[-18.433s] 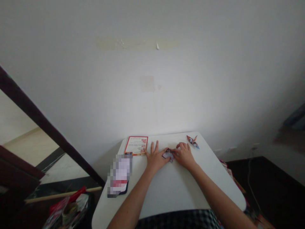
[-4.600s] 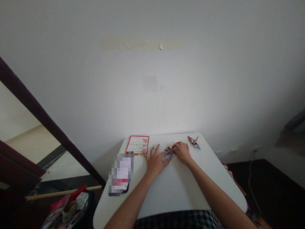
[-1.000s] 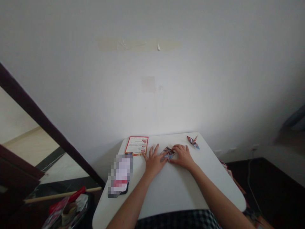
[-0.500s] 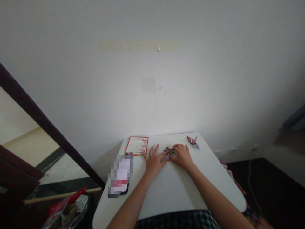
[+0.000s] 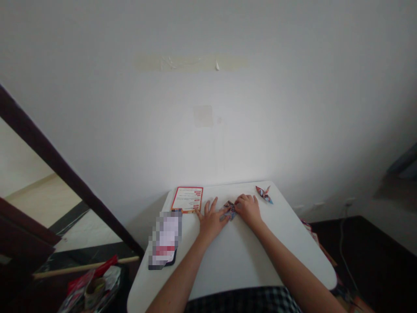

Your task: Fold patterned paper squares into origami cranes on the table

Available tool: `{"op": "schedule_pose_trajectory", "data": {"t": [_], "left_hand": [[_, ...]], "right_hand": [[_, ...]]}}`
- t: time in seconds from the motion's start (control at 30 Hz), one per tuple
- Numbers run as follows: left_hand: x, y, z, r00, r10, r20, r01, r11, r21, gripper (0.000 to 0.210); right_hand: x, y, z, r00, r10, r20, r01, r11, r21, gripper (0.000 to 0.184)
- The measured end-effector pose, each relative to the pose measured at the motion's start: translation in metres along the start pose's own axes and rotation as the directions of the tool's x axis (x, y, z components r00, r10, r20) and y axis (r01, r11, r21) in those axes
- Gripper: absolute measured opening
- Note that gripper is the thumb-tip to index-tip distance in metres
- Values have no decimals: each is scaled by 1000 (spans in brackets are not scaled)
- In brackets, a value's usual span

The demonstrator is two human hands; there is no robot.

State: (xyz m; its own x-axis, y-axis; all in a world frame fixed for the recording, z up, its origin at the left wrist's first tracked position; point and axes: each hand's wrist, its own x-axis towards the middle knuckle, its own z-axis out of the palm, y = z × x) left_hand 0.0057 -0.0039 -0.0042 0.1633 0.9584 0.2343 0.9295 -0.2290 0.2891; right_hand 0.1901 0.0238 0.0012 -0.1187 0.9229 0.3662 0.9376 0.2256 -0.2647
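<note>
A small piece of folded patterned paper [image 5: 230, 211] lies on the white table between my hands. My left hand [image 5: 211, 221] rests flat with its fingers spread, and its thumb side presses on the left part of the paper. At the paper's right edge, my right hand [image 5: 249, 212] has its fingers curled and pinched together on it. The fingertips hide part of that edge. Beyond my right hand, near the far right corner, sits a folded paper crane [image 5: 264, 194] in similar colours.
A printed card with a red border [image 5: 187, 199] lies at the table's far left. Nearer on that side is a phone [image 5: 166, 239] with a blurred screen. The white table [image 5: 234, 265] stands against the wall. Below left is a bin with rubbish [image 5: 97, 287].
My right hand has drawn slightly back along the paper's right side, uncovering more of the paper, and its fingers are closer together. My left hand has stayed in place.
</note>
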Motion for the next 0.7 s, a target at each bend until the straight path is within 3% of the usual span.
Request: {"op": "schedule_pose_trajectory", "data": {"t": [0.4,0.7], "left_hand": [[-1,2,-2,1000,-6,-17,6,1000,-1,37],[-3,2,0,998,-5,-60,7,1000,30,43]], "right_hand": [[1,0,8,1000,19,-23,-20,999,-44,17],[-7,7,4,996,-87,-1,87,989,123,22]]}}
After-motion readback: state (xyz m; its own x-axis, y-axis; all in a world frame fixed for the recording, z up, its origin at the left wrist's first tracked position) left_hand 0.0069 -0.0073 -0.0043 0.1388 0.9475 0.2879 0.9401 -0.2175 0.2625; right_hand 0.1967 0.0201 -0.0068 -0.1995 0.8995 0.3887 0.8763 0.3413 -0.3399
